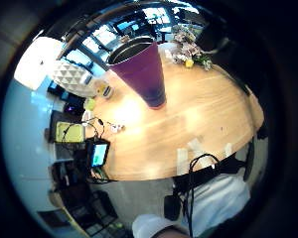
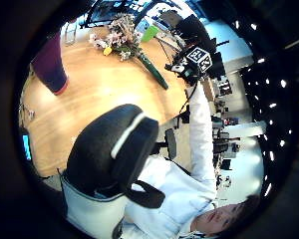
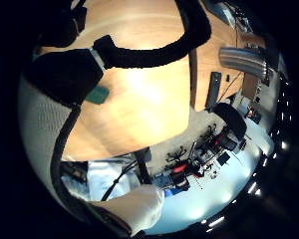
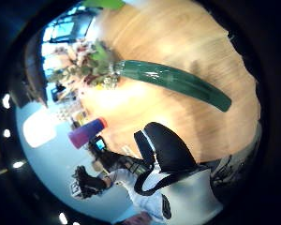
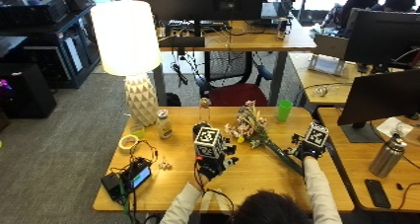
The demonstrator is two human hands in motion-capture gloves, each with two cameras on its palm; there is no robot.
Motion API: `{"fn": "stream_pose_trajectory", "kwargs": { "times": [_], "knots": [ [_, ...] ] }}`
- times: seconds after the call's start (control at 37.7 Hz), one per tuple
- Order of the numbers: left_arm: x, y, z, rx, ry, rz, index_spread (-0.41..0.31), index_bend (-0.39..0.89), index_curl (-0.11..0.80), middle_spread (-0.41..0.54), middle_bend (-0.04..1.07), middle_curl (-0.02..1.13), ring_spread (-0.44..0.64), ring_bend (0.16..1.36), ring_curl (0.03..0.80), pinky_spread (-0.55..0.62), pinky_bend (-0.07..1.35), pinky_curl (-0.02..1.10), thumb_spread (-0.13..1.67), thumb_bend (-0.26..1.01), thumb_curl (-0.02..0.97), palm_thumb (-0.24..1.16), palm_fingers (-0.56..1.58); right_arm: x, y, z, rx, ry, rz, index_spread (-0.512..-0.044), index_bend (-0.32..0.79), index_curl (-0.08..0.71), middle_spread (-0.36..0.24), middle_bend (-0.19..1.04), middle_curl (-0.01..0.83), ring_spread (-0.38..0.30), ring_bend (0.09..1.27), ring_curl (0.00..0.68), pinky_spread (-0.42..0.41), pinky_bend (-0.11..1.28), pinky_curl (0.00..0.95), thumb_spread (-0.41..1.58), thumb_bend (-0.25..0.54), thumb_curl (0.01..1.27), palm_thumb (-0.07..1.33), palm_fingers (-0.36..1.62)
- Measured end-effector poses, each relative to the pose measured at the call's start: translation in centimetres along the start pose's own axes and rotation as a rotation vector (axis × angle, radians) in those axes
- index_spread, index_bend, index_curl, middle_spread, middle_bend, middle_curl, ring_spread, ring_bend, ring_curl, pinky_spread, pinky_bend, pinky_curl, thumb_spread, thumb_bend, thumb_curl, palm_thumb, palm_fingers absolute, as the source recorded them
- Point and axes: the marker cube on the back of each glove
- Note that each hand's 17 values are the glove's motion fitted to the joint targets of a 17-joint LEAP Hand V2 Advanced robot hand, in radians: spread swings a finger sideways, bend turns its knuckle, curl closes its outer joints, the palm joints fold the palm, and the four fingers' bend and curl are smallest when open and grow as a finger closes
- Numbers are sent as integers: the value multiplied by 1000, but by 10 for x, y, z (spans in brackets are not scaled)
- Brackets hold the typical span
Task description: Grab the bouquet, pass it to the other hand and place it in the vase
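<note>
Nothing done yet: the bouquet (image 5: 251,128) lies just beyond my right hand (image 5: 306,150), ungripped; whether either hand's fingers are curled, I cannot tell. Lifting, handover to my left hand (image 5: 211,166) and the vase (image 1: 141,70) remain.

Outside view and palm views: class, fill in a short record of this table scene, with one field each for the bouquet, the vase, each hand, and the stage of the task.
bouquet: bouquet lies flat on the wooden table, flowers toward the far edge, green-wrapped stems toward the right hand
vase: purple vase stands upright on the table, empty, apart from the bouquet
left hand: left hand hangs above the table, holding nothing
right hand: right hand is over the stem end, not gripping it
stage: bouquet not yet picked up
</note>
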Motion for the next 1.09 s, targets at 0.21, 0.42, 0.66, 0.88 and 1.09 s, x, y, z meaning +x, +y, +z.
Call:
{"fn": "stream_pose_trajectory", "kwargs": {
  "times": [0.21,0.42,0.66,0.88,1.09],
  "knots": [
    [0,7,-4,-27,20,2,-65,144,281,62,166,295,130,591,308,194,463,349,1047,-34,235,89,365,5,-15,26,-16,12,38,-157,70,95,26,410,409,-20,687,365,227,714,355,1058,-6,305,522,569],
    [-1,11,-6,-14,34,14,-66,137,282,61,164,297,127,589,307,186,477,354,1003,-44,234,15,367,8,-25,48,-35,48,50,-161,85,116,-10,402,422,-65,669,374,169,700,355,1044,26,351,674,604],
    [-5,4,4,-27,48,-5,-61,141,286,60,166,299,126,595,311,182,479,355,983,-29,244,-5,369,8,-32,53,-73,51,4,-185,140,163,-37,369,432,-118,628,380,92,659,350,986,72,426,877,659],
    [-3,9,3,-59,42,-6,-60,150,295,60,163,299,125,588,311,181,473,353,975,-25,253,2,377,6,-30,57,-119,54,-48,-205,132,199,-54,343,445,-143,598,391,46,626,351,935,76,490,976,680],
    [1,13,-3,-59,54,-3,-59,148,303,59,161,298,125,584,312,178,469,352,979,-25,259,2,379,7,-39,56,-2,87,3,-203,134,225,-73,339,459,-159,562,398,14,594,353,909,37,532,990,713]
  ]
}}
